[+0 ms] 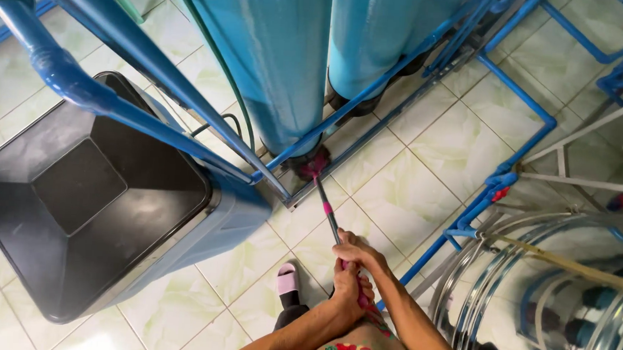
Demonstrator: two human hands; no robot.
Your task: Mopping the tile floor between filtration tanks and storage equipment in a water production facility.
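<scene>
Mop handle (328, 215) runs straight away from both hands, its head (313, 162) on the floor at the blue tank's (275, 59) foot. Left hand (348, 287) and right hand (357, 255) clench it, right farther forward.

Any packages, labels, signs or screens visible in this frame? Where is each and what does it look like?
None that can be made out: no package, label, sign or screen shows.
Both hands, left hand and right hand, grip a mop handle, black with pink bands.
Its head sits by the blue tanks.
</scene>
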